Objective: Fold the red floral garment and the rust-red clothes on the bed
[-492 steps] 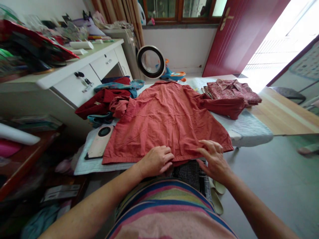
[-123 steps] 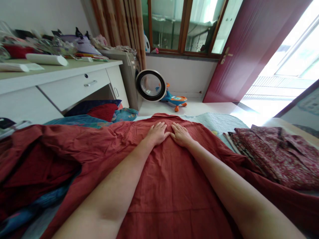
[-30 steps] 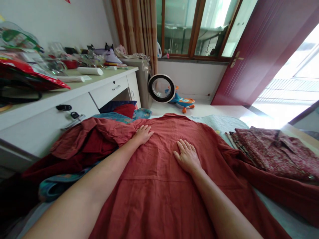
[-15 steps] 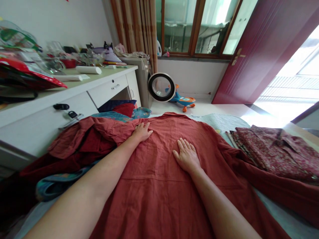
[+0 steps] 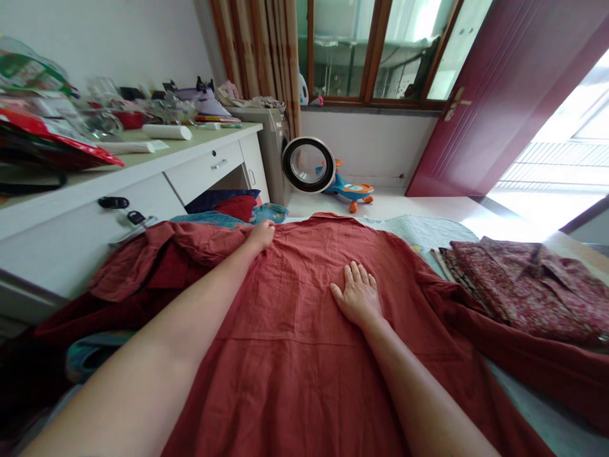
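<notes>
A rust-red shirt (image 5: 304, 355) lies back-up, spread flat on a padded surface (image 5: 419, 230) in front of me. My left hand (image 5: 261, 235) is at the shirt's left shoulder, fingers curled into the fabric where the crumpled left sleeve (image 5: 157, 260) begins. My right hand (image 5: 358, 295) lies flat on the middle of the shirt's back, palm down, fingers together and pointing away from me. The right sleeve (image 5: 533, 362) trails off to the right.
A folded dark-red patterned garment (image 5: 518, 285) lies at the right. A white desk (image 5: 143, 184) with drawers and clutter stands left, with blue and red clothes (image 5: 223, 212) below it. Beyond are a washing machine door (image 5: 307, 164), a toy (image 5: 349, 190) and an open red door (image 5: 495, 89).
My left hand slid left and further away to the shoulder edge and its fingers curled into the cloth. My right hand stayed flat on the shirt's back.
</notes>
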The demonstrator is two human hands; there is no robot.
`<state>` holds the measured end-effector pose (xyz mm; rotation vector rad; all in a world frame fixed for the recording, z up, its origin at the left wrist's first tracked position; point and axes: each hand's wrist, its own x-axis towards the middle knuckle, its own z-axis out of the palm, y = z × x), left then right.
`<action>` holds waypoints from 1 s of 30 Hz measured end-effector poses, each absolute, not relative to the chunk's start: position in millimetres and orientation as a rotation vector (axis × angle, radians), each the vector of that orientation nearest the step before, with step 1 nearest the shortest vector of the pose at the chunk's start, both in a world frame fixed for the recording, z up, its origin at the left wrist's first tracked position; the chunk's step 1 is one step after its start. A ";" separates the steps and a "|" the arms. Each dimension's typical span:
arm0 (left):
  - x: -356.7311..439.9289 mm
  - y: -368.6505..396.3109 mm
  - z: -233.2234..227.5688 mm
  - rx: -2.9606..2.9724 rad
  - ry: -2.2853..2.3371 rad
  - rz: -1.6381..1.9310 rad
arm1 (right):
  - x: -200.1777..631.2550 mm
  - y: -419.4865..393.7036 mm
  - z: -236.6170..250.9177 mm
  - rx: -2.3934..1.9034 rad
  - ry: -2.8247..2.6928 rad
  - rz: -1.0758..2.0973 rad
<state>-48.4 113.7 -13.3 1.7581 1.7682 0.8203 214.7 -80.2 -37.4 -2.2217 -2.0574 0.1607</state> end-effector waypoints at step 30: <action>8.7 135.4 -44.2 2.287 2.006 0.049 | 214.5 -79.4 -35.2 -2.187 -2.042 0.227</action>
